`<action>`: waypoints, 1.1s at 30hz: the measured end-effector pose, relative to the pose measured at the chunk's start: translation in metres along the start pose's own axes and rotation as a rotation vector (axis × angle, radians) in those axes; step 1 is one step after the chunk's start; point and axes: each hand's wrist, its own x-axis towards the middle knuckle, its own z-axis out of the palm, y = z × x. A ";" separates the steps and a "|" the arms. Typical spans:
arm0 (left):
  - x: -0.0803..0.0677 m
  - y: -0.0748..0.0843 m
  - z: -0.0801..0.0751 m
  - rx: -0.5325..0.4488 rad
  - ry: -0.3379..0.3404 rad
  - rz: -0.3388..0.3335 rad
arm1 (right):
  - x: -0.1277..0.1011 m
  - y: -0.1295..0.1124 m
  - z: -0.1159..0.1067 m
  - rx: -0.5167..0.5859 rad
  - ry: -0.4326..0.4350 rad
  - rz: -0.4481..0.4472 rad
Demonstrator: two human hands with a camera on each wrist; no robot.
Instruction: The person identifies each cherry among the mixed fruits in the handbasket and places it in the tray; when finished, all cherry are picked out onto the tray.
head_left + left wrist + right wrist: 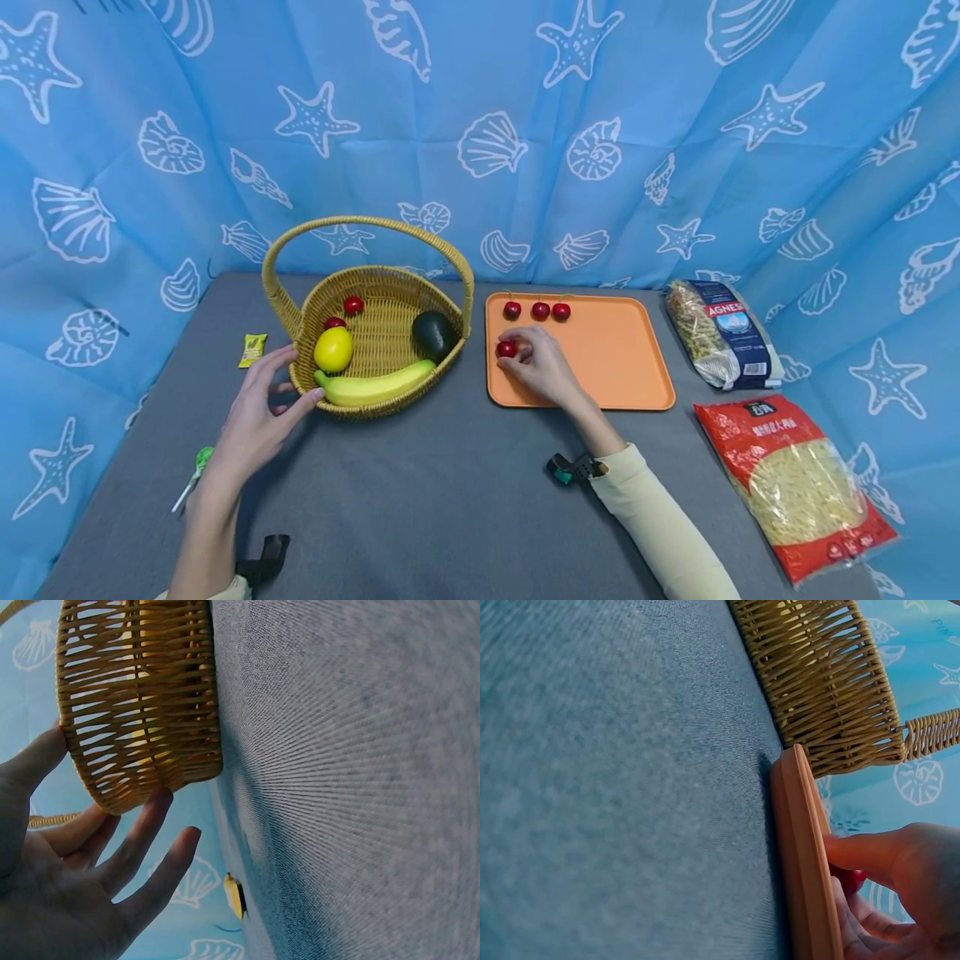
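My right hand [542, 363] pinches a red cherry [507, 348] between thumb and fingers, low over the left part of the orange tray [615, 358]. Three more cherries [540, 311] with stems lie along the tray's far edge. At the left, my left hand [258, 412] holds the near-left rim of a wicker basket [382, 325], thumb and fingers spread around the edge. Inside the basket are a lemon [333, 349], a banana [378, 385], an avocado [433, 335] and two cherries [353, 305]. The right wrist view shows the pinched cherry [849, 880] partly hidden by the fingers.
Two pasta packages lie to the right of the tray, one blue-labelled [723, 333] and one red [798, 483]. A yellow wrapped candy [253, 350] and a green lollipop [201, 465] lie left of the basket. The basket's tall handle [367, 222] arches over it. A blue curtain [480, 150] hangs behind.
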 end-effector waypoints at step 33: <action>0.000 -0.002 0.000 -0.011 -0.009 -0.015 | -0.004 -0.098 -0.018 0.416 -0.116 -0.179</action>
